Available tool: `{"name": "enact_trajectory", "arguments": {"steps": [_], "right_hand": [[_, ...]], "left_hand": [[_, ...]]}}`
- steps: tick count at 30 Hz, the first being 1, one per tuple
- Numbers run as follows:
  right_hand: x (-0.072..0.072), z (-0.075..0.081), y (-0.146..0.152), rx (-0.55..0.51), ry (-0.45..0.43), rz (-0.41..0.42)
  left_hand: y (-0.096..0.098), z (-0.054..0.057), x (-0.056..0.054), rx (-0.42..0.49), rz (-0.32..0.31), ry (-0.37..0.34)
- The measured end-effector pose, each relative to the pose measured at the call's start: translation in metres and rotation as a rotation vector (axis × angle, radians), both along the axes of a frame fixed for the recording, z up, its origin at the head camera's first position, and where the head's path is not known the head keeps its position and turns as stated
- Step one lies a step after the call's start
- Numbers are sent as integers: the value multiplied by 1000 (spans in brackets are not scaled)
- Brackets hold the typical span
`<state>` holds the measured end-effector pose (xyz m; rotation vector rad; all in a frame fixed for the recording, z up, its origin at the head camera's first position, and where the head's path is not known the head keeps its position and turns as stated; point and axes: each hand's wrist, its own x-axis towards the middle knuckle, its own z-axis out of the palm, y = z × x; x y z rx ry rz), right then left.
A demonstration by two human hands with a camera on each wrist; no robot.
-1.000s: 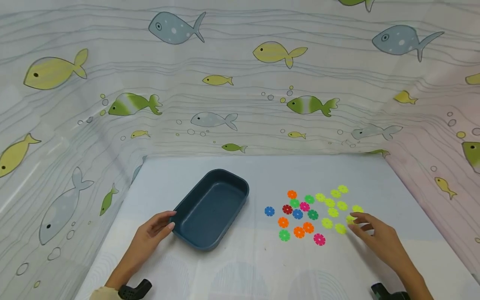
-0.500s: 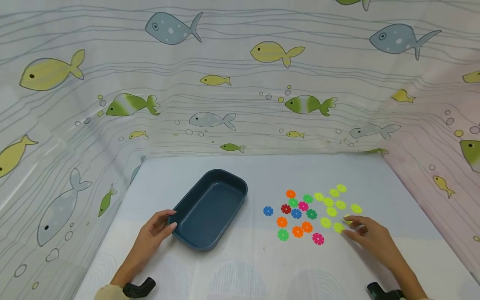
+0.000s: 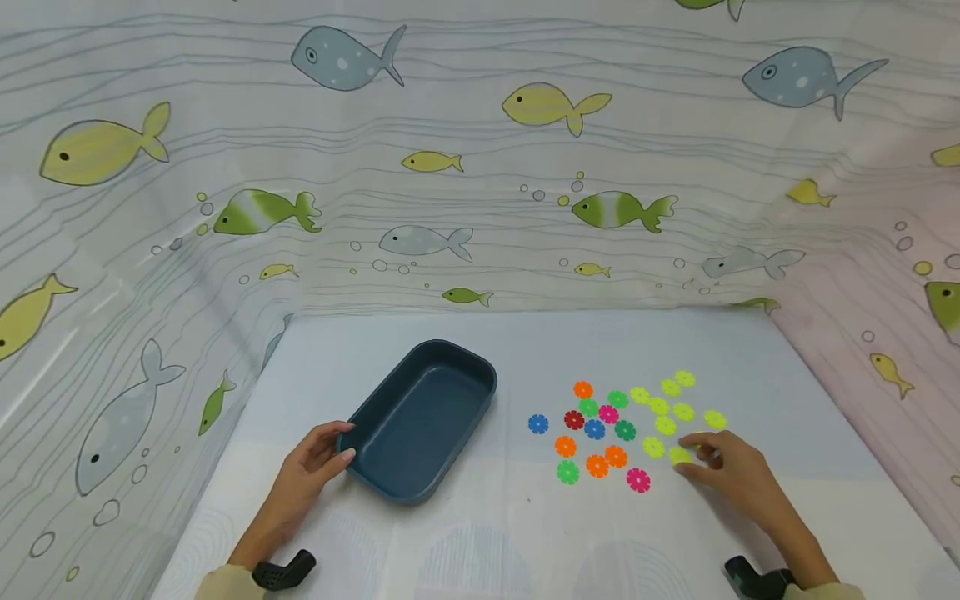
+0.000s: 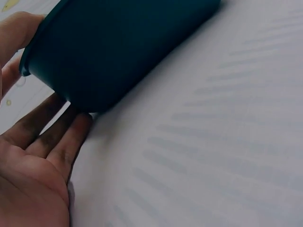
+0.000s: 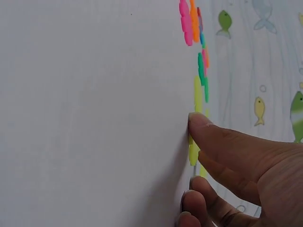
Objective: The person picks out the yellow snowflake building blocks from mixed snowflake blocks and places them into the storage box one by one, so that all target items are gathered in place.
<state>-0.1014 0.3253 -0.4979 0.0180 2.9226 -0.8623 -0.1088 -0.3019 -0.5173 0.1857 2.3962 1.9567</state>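
Observation:
My left hand (image 3: pixel 311 467) holds the near-left corner of a dark blue rectangular tray (image 3: pixel 420 417). In the left wrist view, the thumb lies at the tray's rim and other fingers (image 4: pixel 71 137) touch its lower edge. My right hand (image 3: pixel 731 479) hovers low over the notched plastic discs, thumb and index finger apart on either side of a yellow disc (image 3: pixel 678 455). The right wrist view shows the thumb (image 5: pixel 222 137) against yellow discs seen edge-on; whether it presses one is unclear. Another yellow disc is mostly hidden under this hand.
Several more yellow discs (image 3: pixel 665 425) lie beyond the right hand. Left of them are orange (image 3: pixel 597 466), green (image 3: pixel 567 472), blue (image 3: pixel 537 424), pink (image 3: pixel 638 480) and dark red discs (image 3: pixel 573 419). A fish-print curtain (image 3: pixel 450 192) surrounds the white table (image 3: pixel 480 533).
My right hand has moved left and slightly nearer, from one yellow disc to the one beside it. My left hand and the tray have stayed in place.

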Motion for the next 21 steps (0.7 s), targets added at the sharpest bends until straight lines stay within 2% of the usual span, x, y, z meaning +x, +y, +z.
{"name": "enact_trajectory", "arguments": {"steps": [5, 9, 16, 21], "right_hand": [[-5, 3, 0, -10, -51, -17], [-7, 6, 0, -29, -77, 0], [-6, 9, 0, -43, -64, -1], [-3, 5, 2, -63, -20, -4]], "left_hand": [[-2, -2, -2, 16, -2, -14], [-2, -2, -3, 11, 5, -6], [-1, -1, -4, 1, -3, -6], [-2, -2, -2, 6, -8, -16]]}}
